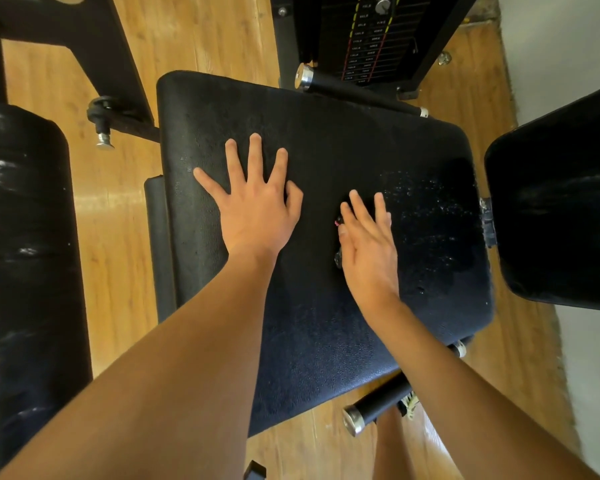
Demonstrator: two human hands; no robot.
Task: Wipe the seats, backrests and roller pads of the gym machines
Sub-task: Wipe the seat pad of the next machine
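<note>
Your left hand (257, 209) lies flat on the seat (309, 112) with its fingers spread wide, bracing on the left half of the pad. Your right hand (368, 247) rests just beside it, fingers straight and close together. It presses on a dark thing (338, 259) that peeks out at the thumb side. That may be a cloth, but it blends into the black cover and you cannot be sure. Neither hand is curled round anything that shows.

The seat fills the middle of the view, between the roller pad (25, 237) on your left and the backrest (561, 220) on your right. It looks fixed to the machine's frame, so it likely won't shift under you, and there is nothing to lift, only a surface to press. The cover looks like grained vinyl over foam, so expect it to give a little under your palm and to drag when dry. Droplets (430, 209) bead on the part near the backrest, and there it will probably run slick. Keep your palm flat, lean through the heel of the hand, and work toward the wet patch and the rounded edges
</note>
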